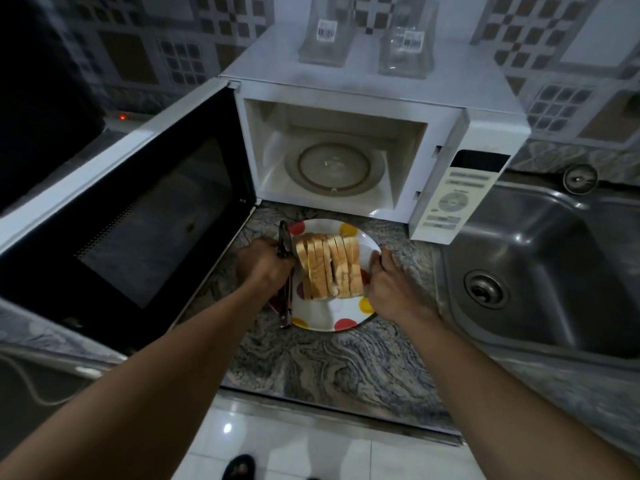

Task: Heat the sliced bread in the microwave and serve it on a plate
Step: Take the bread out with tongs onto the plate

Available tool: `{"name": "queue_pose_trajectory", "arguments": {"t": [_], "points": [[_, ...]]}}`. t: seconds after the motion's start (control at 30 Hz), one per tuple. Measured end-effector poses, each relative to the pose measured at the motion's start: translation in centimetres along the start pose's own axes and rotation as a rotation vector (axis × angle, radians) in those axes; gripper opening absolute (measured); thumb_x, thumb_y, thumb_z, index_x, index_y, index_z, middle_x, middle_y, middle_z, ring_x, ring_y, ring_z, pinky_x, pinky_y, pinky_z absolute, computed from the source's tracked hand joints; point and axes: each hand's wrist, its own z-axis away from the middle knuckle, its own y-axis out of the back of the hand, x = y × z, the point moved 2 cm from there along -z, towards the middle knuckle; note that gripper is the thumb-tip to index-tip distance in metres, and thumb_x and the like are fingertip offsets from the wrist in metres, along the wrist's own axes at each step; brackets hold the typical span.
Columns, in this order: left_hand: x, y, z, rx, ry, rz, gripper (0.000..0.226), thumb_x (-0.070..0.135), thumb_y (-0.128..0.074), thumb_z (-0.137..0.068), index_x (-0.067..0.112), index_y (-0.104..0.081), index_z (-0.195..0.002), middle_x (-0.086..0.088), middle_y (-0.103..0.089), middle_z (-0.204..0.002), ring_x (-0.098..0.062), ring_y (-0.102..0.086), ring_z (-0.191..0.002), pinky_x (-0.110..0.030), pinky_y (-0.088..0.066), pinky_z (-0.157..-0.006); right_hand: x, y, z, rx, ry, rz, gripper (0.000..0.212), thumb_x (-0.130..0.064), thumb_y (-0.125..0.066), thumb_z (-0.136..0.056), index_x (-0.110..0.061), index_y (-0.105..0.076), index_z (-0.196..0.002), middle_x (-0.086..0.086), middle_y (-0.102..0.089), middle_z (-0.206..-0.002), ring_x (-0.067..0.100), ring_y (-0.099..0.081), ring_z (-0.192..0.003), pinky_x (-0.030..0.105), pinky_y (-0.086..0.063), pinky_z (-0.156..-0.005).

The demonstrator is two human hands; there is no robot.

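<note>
A: What are the hands doing?
B: The left hand (265, 263) is closed around a pair of metal tongs (285, 275) at the left rim of the plate (329, 315). The right hand (389, 289) has its fingers curled over the plate's right rim, gripping it

A: And the bread?
B: The sliced bread (329, 268) stands in a row on the plate, slices on edge and leaning together, between the two hands. The tongs lie along the left side of the plate, just beside the bread

A: Where does the plate sit?
B: On the marbled bench (329, 362), just near of the microwave (374, 95). The plate is white with red and yellow dots

A: Is the microwave shut?
B: No, its door (138, 216) hangs wide to the left, and the glass turntable (334, 168) inside is bare

A: Anything else around?
B: A steel sink (540, 271) to the right of the bench, and two clear containers (367, 32) on top of the microwave, at the far side
</note>
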Motion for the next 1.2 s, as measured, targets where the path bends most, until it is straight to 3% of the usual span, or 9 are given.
{"name": "queue_pose_trajectory", "arguments": {"t": [0.17, 0.27, 0.33, 0.5, 0.6, 0.73, 0.9, 1.07, 1.2], "points": [[0.3, -0.2, 0.3, -0.009, 0.047, 0.021, 0.044, 0.051, -0.079, -0.073, 0.022, -0.072, -0.104, -0.005, -0.068, -0.105, -0.025, -0.068, -0.084, -0.031, -0.055, -0.07, -0.1, 0.2, 0.3, 0.005, 0.0, 0.014, 0.066, -0.038, -0.028, -0.106, -0.006, -0.006, -0.159, 0.013, 0.008, -0.167, 0.031, -0.001, -0.154, 0.051, -0.011, -0.122], [0.0, 0.0, 0.1, 0.029, 0.085, 0.007, 0.036, 0.056, -0.067, -0.079, 0.03, -0.07, -0.103, -0.004, -0.068, -0.11, -0.023, -0.064, -0.085, -0.027, -0.045, -0.068, 0.0, 0.4, 0.2, 0.0, -0.004, -0.002, 0.068, -0.042, -0.029, -0.106, -0.006, -0.007, -0.16, 0.011, 0.007, -0.167, 0.031, -0.003, -0.154, 0.05, -0.012, -0.122], [-0.5, 0.4, 0.0, 0.081, 0.074, -0.081, 0.03, 0.052, -0.062, -0.084, 0.031, -0.069, -0.105, -0.005, -0.066, -0.114, -0.028, -0.065, -0.096, -0.028, -0.042, -0.07, 0.1, 0.3, 0.1, 0.008, 0.003, -0.03, 0.071, -0.046, -0.031, -0.105, -0.006, -0.009, -0.16, 0.011, 0.005, -0.168, 0.031, -0.006, -0.153, 0.049, -0.015, -0.122], [-3.3, 0.8, -0.5, 0.092, -0.04, -0.164, 0.032, 0.046, -0.061, -0.087, 0.024, -0.07, -0.108, -0.008, -0.069, -0.112, -0.033, -0.066, -0.102, -0.035, -0.05, -0.08, 0.2, 1.1, 0.3, 0.112, 0.002, -0.057, 0.065, -0.039, -0.045, -0.1, -0.008, -0.029, -0.155, 0.015, -0.024, -0.16, 0.037, -0.03, -0.143, 0.044, -0.034, -0.113], [-3.8, 0.3, -0.8, 0.03, -0.066, -0.17, 0.029, 0.04, -0.07, -0.083, 0.026, -0.072, -0.109, -0.008, -0.071, -0.11, -0.032, -0.067, -0.099, -0.033, -0.05, -0.079, 0.3, 1.7, 0.5, 0.157, -0.036, -0.025, 0.058, -0.032, -0.053, -0.096, -0.013, -0.038, -0.149, 0.014, -0.038, -0.147, 0.036, -0.033, -0.134, 0.044, -0.035, -0.109], [-3.7, 0.4, -1.2, 0.007, -0.096, -0.143, 0.03, 0.033, -0.076, -0.082, 0.022, -0.075, -0.109, -0.009, -0.072, -0.112, -0.034, -0.065, -0.099, -0.03, -0.046, -0.076, 0.0, 2.4, -0.1, 0.124, -0.108, -0.162, 0.05, -0.02, -0.063, -0.093, -0.01, -0.048, -0.14, 0.019, -0.044, -0.135, 0.04, -0.052, -0.118, 0.041, -0.047, -0.094], [-4.2, 0.4, -1.7, -0.048, -0.12, -0.11, 0.024, 0.032, -0.075, -0.083, 0.021, -0.075, -0.104, -0.009, -0.071, -0.111, -0.033, -0.064, -0.099, -0.028, -0.044, -0.077, 0.0, 2.5, -0.1, 0.156, -0.17, -0.373, 0.036, -0.01, -0.065, -0.087, -0.013, -0.064, -0.123, 0.015, -0.065, -0.117, 0.034, -0.063, -0.103, 0.033, -0.051, -0.082], [-4.4, 0.7, -2.0, -0.072, -0.111, 0.001, 0.008, 0.023, -0.074, -0.083, 0.026, -0.069, -0.087, -0.01, -0.072, -0.104, -0.031, -0.066, -0.095, -0.036, -0.054, -0.084, 0.3, 2.4, 0.2, 0.146, -0.212, -0.616, 0.038, 0.0, -0.067, -0.08, -0.015, -0.067, -0.115, 0.009, -0.071, -0.104, 0.028, -0.065, -0.096, 0.033, -0.053, -0.08], [-4.5, 0.5, -2.3, -0.088, -0.046, 0.183, 0.014, 0.012, -0.073, -0.084, 0.013, -0.07, -0.098, -0.011, -0.071, -0.105, -0.03, -0.065, -0.096, -0.04, -0.054, -0.087, 0.7, 2.0, 0.7, 0.163, -0.248, -0.787, 0.043, 0.002, -0.07, -0.081, -0.016, -0.062, -0.119, 0.005, -0.067, -0.106, 0.026, -0.063, -0.097, 0.032, -0.051, -0.079]]}}
